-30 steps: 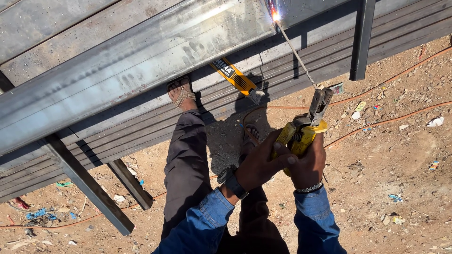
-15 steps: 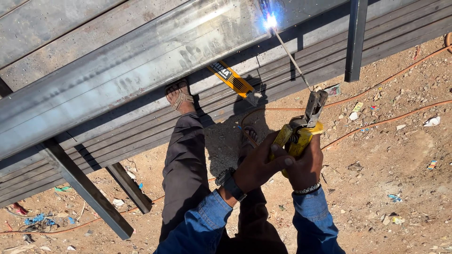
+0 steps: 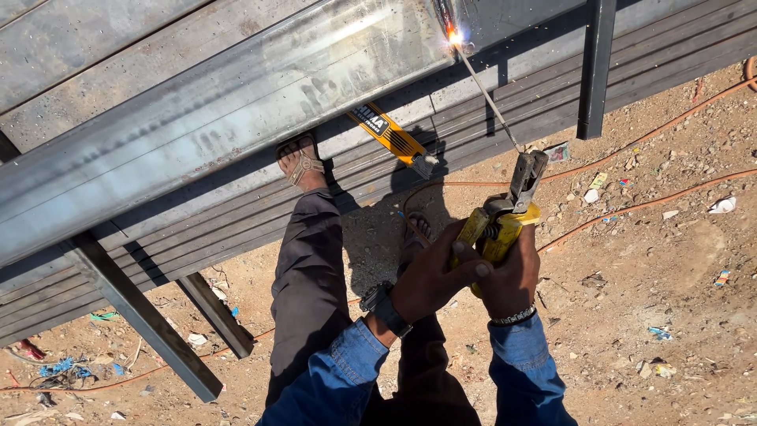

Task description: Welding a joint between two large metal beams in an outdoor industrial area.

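Observation:
Both hands grip a yellow electrode holder [image 3: 500,226]. My left hand [image 3: 432,274], with a watch on its wrist, wraps the handle from the left. My right hand [image 3: 511,278], with a bracelet, clasps it from the right. A thin welding rod [image 3: 490,99] runs up from the holder's jaws to a bright spark [image 3: 453,35] on a long grey steel beam [image 3: 236,102]. The rod's tip touches the beam at a weld seam.
A dark vertical steel post [image 3: 594,71] stands right of the spark. More steel sections [image 3: 142,315] slant at lower left. A yellow and black tool [image 3: 390,134] lies on stacked steel. Orange cables [image 3: 631,209] cross the littered dirt. My sandalled foot [image 3: 300,162] rests on the steel.
The spark has dimmed from a bright blue-white flare to a small orange glow. The hands and holder have shifted only slightly with the view.

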